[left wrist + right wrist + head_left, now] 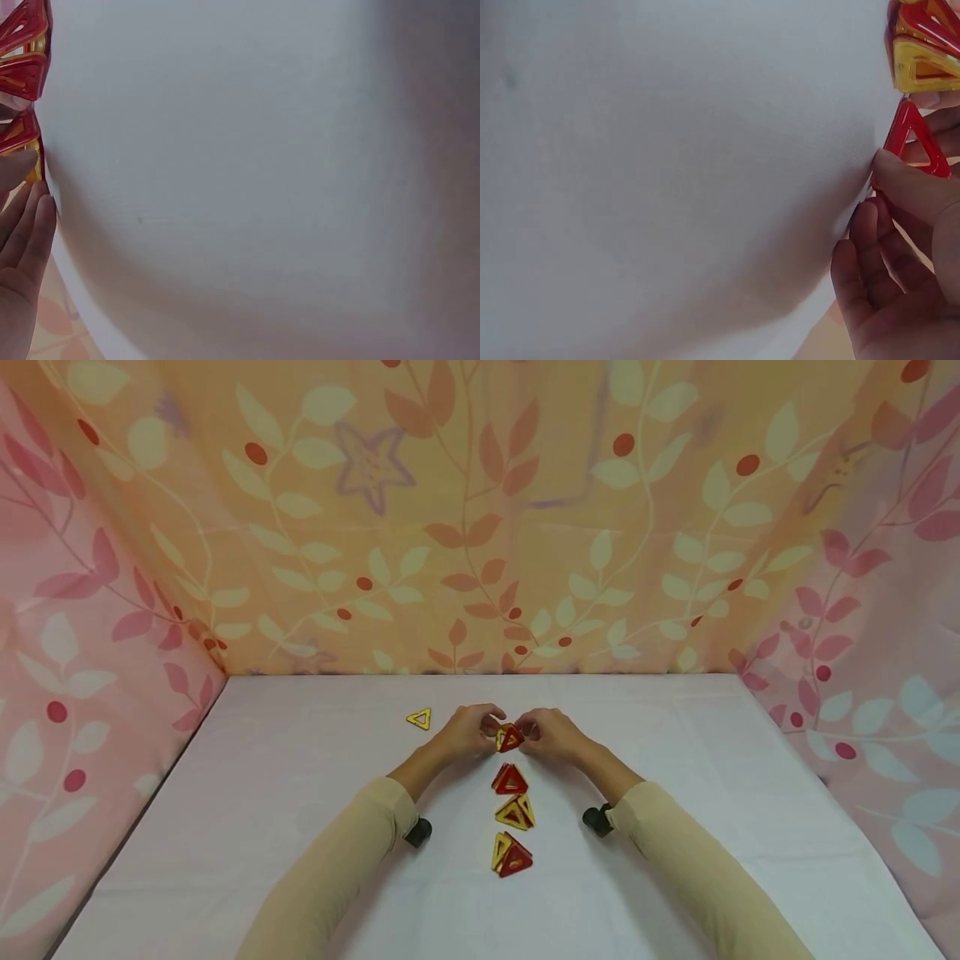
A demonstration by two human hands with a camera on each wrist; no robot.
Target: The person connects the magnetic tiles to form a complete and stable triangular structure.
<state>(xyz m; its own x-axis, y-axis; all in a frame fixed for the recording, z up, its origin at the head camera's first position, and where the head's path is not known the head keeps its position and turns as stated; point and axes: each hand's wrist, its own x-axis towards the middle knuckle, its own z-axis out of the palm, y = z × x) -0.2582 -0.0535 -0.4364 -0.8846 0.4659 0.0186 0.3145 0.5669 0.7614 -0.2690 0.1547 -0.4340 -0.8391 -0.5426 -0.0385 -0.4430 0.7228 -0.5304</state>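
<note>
Both hands are at a small pyramid [508, 739] of red and yellow hollow triangle tiles near the back of the table. My left hand [468, 731] holds its left side, and in the left wrist view the thumb lies against a tile with a yellow edge [34, 169]. On the other side my right hand [555, 735] pinches a red triangle tile [924, 142] between thumb and fingers. Part of the pyramid is hidden by the fingers. A loose yellow triangle tile [427, 719] lies flat left of the left hand.
In a line toward the front stand a mostly red pyramid [519, 775], a yellow one [527, 806] and a red and yellow one [521, 862]. White cloth [247, 810] covers the table. Patterned curtains [480, 610] enclose the back and sides.
</note>
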